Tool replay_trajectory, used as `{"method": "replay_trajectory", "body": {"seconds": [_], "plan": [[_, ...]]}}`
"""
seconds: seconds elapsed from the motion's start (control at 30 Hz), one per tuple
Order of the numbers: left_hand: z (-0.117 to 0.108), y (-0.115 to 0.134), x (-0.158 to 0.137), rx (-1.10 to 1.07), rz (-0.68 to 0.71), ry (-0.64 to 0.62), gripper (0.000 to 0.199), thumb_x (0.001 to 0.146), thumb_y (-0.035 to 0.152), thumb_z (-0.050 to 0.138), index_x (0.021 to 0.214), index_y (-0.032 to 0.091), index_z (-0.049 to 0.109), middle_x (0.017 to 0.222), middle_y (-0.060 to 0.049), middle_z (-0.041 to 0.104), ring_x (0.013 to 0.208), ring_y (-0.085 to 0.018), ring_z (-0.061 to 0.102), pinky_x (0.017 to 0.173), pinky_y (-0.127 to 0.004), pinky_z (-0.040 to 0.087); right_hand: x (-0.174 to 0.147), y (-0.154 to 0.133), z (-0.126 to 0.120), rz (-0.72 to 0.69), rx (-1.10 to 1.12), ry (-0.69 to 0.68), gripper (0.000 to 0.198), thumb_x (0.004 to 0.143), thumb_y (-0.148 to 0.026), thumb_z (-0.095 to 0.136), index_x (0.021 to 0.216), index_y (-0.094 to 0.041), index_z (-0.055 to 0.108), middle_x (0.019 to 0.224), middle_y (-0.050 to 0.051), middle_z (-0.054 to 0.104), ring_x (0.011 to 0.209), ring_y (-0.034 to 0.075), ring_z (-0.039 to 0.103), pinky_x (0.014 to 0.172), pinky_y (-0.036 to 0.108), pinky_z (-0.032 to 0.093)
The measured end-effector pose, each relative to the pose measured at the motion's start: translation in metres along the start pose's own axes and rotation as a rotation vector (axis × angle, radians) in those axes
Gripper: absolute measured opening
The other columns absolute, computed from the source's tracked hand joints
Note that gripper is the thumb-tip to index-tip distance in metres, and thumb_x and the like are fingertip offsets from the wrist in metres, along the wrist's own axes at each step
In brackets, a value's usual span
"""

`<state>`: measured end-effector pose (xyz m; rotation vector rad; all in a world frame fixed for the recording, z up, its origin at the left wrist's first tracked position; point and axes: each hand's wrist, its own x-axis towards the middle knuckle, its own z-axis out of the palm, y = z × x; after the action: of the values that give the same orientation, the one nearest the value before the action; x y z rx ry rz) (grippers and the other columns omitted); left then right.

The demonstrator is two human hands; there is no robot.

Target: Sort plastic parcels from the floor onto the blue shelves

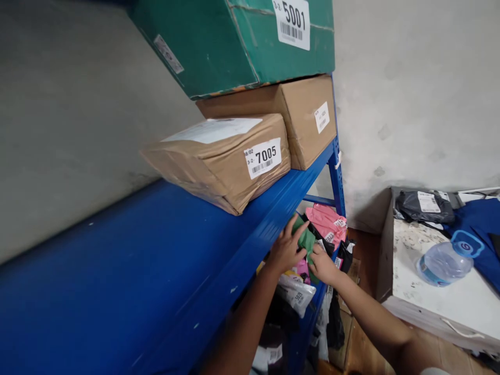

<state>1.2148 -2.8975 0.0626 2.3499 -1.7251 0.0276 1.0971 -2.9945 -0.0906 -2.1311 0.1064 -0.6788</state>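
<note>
My left hand (287, 249) reaches under the upper shelf, its fingers spread against a green plastic mailer bag (307, 239). At the bag's lower right edge, my right hand (323, 266) is closed, with the thumb and fingers pinching the plastic. Part of the bag is hidden behind my fingers. Around it lie pink mailer bags (325, 221) with white labels, a white labelled bag (297, 294) and some black ones, all piled on the lower shelf.
Above, the blue shelf (148, 271) carries a wrapped brown parcel (219, 172), a cardboard box (312, 107) and a green box (219, 47). To the right, a white cabinet (414, 265) bears a plastic water jug (445, 263), a black package (424, 205) and blue cloth (474, 224).
</note>
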Motion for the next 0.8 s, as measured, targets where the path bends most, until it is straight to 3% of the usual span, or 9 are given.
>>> {"method": "replay_trajectory", "body": {"seconds": [0.03,0.1,0.2,0.27,0.33,0.43,0.5,0.6,0.8], "plan": [[-0.004,0.002,0.005,0.036,0.027,-0.063,0.065,0.079,0.019,0.06,0.143,0.023,0.057,0.153,-0.014,0.051,0.151,-0.037,0.034,0.122,-0.053,0.035,-0.001,-0.002,-0.005,-0.038,0.04,-0.034,0.017,0.079,-0.009,0.055,0.089,-0.02,0.064,0.112,0.012,0.067,0.11,0.027,0.062,0.1,0.043,0.052],[-0.011,0.004,0.013,0.099,0.033,-0.173,0.049,0.082,0.021,0.058,0.13,0.02,0.067,0.134,-0.015,0.064,0.141,-0.035,0.046,0.119,-0.051,0.039,-0.004,-0.006,-0.017,0.0,0.085,-0.105,0.021,0.089,-0.011,0.045,0.089,-0.021,0.064,0.102,0.007,0.069,0.1,0.023,0.065,0.094,0.037,0.054],[-0.017,0.003,0.015,0.178,0.039,-0.247,0.029,0.084,0.025,0.059,0.108,0.017,0.074,0.112,-0.015,0.069,0.122,-0.032,0.059,0.119,-0.051,0.04,-0.006,-0.011,-0.027,0.277,-0.063,-0.104,0.035,0.099,-0.01,0.035,0.094,-0.022,0.068,0.101,0.005,0.074,0.099,0.019,0.071,0.091,0.03,0.053],[-0.018,0.0,0.013,0.18,0.087,-0.263,0.024,0.083,0.025,0.062,0.104,0.019,0.073,0.122,-0.015,0.069,0.128,-0.031,0.058,0.124,-0.052,0.033,-0.002,-0.014,-0.022,0.449,-0.217,-0.045,0.029,0.099,-0.011,0.043,0.105,-0.021,0.069,0.115,0.01,0.074,0.1,0.023,0.073,0.087,0.033,0.054],[-0.017,-0.003,0.01,0.157,0.107,-0.285,0.028,0.081,0.026,0.065,0.108,0.021,0.071,0.144,-0.015,0.063,0.139,-0.031,0.052,0.126,-0.051,0.029,0.008,-0.017,-0.011,0.564,-0.314,-0.02,0.031,0.095,-0.007,0.049,0.116,-0.018,0.068,0.124,0.018,0.071,0.094,0.028,0.075,0.076,0.035,0.055],[-0.015,-0.004,0.011,0.161,0.029,-0.366,0.049,0.075,0.03,0.074,0.123,0.02,0.068,0.161,-0.017,0.05,0.147,-0.035,0.046,0.124,-0.051,0.033,0.022,-0.016,0.004,0.683,-0.391,-0.022,0.036,0.093,0.0,0.045,0.113,-0.014,0.071,0.113,0.024,0.074,0.086,0.03,0.077,0.069,0.035,0.054],[-0.016,0.0,0.014,0.175,-0.025,-0.429,0.061,0.07,0.033,0.078,0.129,0.02,0.066,0.154,-0.017,0.057,0.144,-0.038,0.047,0.12,-0.051,0.037,0.027,-0.013,0.007,0.69,-0.385,-0.026,0.035,0.092,0.002,0.045,0.103,-0.013,0.074,0.101,0.023,0.077,0.085,0.031,0.078,0.069,0.036,0.054],[-0.017,0.011,0.019,0.204,-0.042,-0.505,0.059,0.068,0.036,0.08,0.125,0.023,0.068,0.138,-0.014,0.069,0.134,-0.04,0.054,0.111,-0.051,0.044,0.022,-0.006,-0.001,0.651,-0.339,0.008,0.024,0.09,-0.006,0.056,0.096,-0.018,0.076,0.099,0.019,0.079,0.091,0.031,0.077,0.074,0.035,0.054],[-0.001,0.035,0.021,0.301,-0.108,-0.573,0.052,0.072,0.038,0.079,0.121,0.023,0.072,0.129,-0.018,0.073,0.129,-0.043,0.057,0.104,-0.053,0.044,0.0,0.008,-0.01,0.592,-0.166,0.207,0.024,0.089,-0.017,0.058,0.102,-0.024,0.077,0.101,0.008,0.081,0.093,0.025,0.076,0.08,0.032,0.057]]}}
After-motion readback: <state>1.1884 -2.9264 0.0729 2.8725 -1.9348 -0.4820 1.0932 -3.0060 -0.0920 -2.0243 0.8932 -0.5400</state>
